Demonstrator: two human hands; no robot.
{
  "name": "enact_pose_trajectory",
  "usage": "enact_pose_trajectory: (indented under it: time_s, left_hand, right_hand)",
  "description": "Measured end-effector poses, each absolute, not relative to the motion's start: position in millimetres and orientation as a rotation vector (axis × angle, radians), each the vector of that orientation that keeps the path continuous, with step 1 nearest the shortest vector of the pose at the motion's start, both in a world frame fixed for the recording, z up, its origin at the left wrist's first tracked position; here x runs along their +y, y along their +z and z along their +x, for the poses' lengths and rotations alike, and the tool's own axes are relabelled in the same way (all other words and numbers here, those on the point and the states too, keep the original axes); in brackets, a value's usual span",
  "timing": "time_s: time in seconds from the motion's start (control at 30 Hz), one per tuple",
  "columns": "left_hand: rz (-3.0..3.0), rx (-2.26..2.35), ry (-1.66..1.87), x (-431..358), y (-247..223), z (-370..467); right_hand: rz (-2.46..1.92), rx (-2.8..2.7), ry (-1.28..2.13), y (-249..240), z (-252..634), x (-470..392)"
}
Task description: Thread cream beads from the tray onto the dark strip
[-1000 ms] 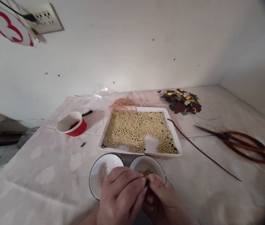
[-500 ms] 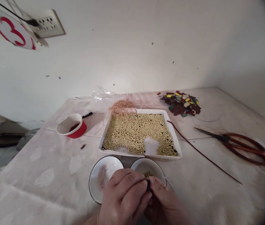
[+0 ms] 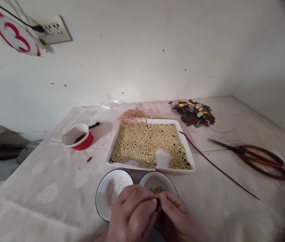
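Note:
My left hand [image 3: 133, 213] and my right hand [image 3: 174, 211] meet at the bottom centre, over the near edges of two bowls. Both are closed, fingertips pinched together around a small dark piece [image 3: 157, 204]. The left bowl [image 3: 122, 178] is white with a dark rim and has reddish residue inside. Small brownish bits lie in the right bowl [image 3: 146, 181], partly hidden by my fingers. Just behind the bowls is a white tray [image 3: 191, 158] of many pale round beads [image 3: 142, 143], with some dark specks among them.
Left stands a red and white cup [image 3: 85, 143] near a black marker [image 3: 94, 125]. Copper-coloured thread [image 3: 131, 117] touches the tray's back left corner. Coloured scraps [image 3: 195, 114] lie behind right. A thin dark red strip [image 3: 215, 163] and scissors [image 3: 260, 159] are at the right.
The dark piece and my fingertips have shifted slightly down and left, showing more of the bits in the right bowl. Both hands keep their pinch; the whole view has moved slightly.

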State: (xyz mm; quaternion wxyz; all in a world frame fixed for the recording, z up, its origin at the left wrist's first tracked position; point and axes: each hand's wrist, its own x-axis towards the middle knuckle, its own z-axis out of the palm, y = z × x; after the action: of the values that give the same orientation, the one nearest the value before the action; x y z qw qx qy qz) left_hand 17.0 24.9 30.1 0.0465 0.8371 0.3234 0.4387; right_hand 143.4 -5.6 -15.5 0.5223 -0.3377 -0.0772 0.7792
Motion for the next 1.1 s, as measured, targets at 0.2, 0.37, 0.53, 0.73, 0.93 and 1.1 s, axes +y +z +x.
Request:
enact_pose_trajectory:
  time_s: [0.2, 0.37, 0.53, 0.73, 0.93, 1.1]
  left_hand:
    - [2.484, 1.078, 1.351, 23.0, 34.5, 16.5]
    - [2.411, 1.192, 1.356, 24.1, 35.6, 16.8]
    - [2.388, 1.263, 1.282, 24.4, 32.1, 15.4]
    - [2.379, 1.237, 1.143, 23.7, 30.4, 15.0]
    - [2.308, 1.194, 1.034, 21.6, 30.6, 12.3]
    - [2.164, 1.237, 1.001, 19.7, 23.3, 10.8]
  right_hand:
    - [-0.913, -0.257, 1.813, -3.4, 145.8, -8.2]
    - [-0.927, -0.365, 1.826, -1.7, 146.4, -7.0]
    - [-0.901, -0.321, 1.768, -0.3, 146.1, -5.2]
    - [-1.047, -0.557, 1.539, 9.0, 146.8, -10.0]
    - [-1.08, -0.63, 1.539, 9.8, 147.6, -11.6]
    - [-0.986, -0.688, 1.577, -3.5, 153.5, -8.7]
